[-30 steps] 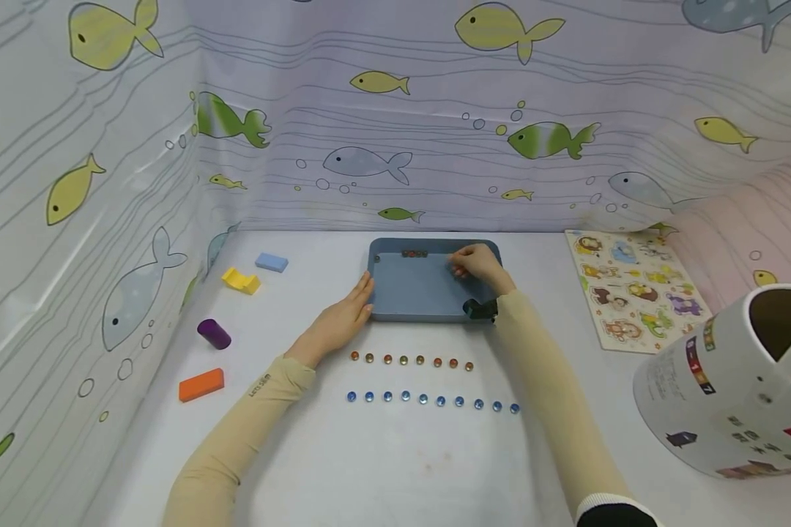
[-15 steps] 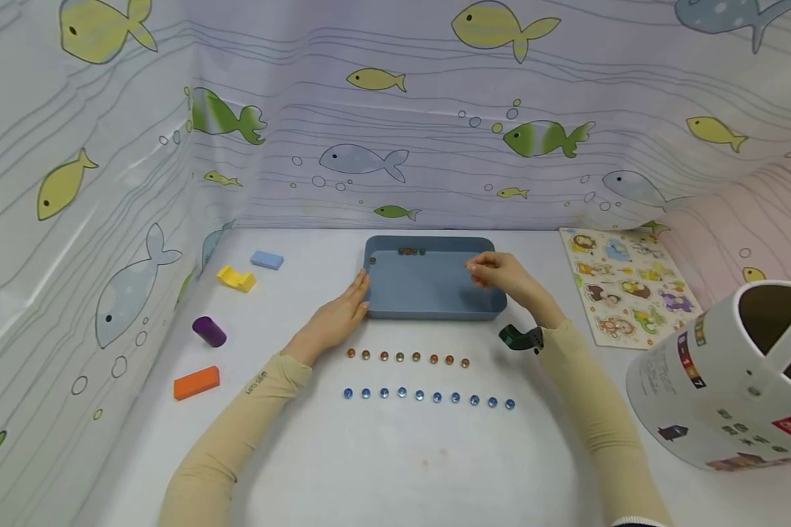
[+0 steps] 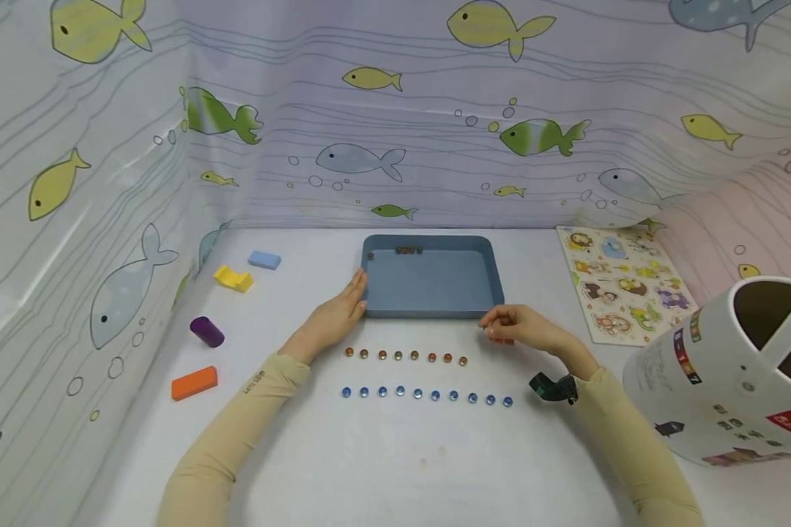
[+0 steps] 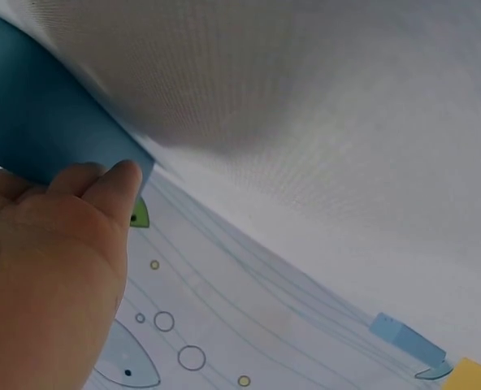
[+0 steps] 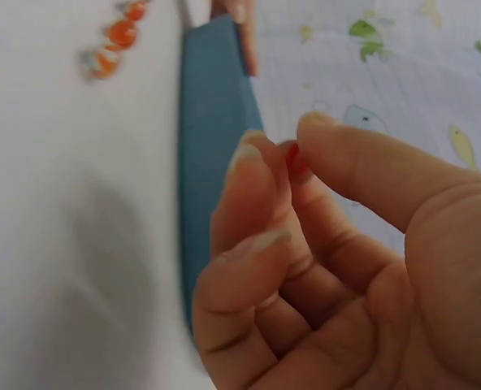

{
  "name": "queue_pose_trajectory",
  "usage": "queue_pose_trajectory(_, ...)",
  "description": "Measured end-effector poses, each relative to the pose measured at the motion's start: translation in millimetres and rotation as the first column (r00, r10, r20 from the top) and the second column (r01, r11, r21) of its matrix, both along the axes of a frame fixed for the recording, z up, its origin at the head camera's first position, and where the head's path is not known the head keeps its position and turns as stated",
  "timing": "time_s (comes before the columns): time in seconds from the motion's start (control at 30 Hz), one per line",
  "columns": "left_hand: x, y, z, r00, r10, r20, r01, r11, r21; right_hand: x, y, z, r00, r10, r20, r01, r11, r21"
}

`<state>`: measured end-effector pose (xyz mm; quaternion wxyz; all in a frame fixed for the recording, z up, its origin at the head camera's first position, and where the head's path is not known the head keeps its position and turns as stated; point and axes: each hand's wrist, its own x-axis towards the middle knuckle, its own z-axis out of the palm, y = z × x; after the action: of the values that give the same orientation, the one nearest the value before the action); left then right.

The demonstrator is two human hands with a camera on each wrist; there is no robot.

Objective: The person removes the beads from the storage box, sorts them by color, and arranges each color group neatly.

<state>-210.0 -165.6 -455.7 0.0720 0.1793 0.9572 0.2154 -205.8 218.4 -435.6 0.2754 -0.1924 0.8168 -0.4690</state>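
My right hand (image 3: 530, 329) is just off the front right corner of the blue-grey tray (image 3: 435, 287). Between its thumb and fingertips it pinches a small red glass marble (image 5: 292, 153), mostly covered by the fingers in the right wrist view. My left hand (image 3: 332, 319) rests along the tray's left side, fingers straight against the wall. Several marbles (image 3: 406, 250) sit at the tray's back edge, one more in its back left corner. In front of the tray lies a row of orange and brownish marbles (image 3: 398, 356), and nearer me a row of blue ones (image 3: 418, 394).
On the left lie a light blue block (image 3: 264, 260), a yellow curved block (image 3: 234, 279), a purple cylinder (image 3: 207, 331) and an orange block (image 3: 194, 383). An animal sticker board (image 3: 622, 285) lies at the back right, with a large white bucket (image 3: 705, 380) nearer me.
My right hand has come out of the tray toward me and to the right, past its front edge, with its fingers pinched. The left hand stays at the tray's side.
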Motion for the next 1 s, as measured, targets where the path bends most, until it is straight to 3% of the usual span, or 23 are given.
queue_pose_trajectory(0.2,-1.2,0,0.4,1.000,0.005,-0.009,-0.005,1.000,0.000,14.9,-5,-13.9,0.993,0.109,0.047,-0.112,0.991,0.070)
queue_pose_trajectory(0.33,-0.9,0,1.0,1.000,0.007,-0.003,-0.007,1.000,0.002,18.3,-8,-18.4,0.990,0.142,0.005,-0.141,0.983,0.118)
queue_pose_trajectory(0.57,1.3,0,2.6,1.000,-0.004,0.009,0.004,1.000,0.009,21.7,-16,-20.9,0.982,0.164,-0.089,-0.144,0.969,0.199)
queue_pose_trajectory(1.0,-0.9,-1,-0.6,1.000,0.002,-0.004,-0.002,1.000,0.005,26.7,-22,-19.1,0.989,0.121,-0.080,-0.101,0.971,0.217)
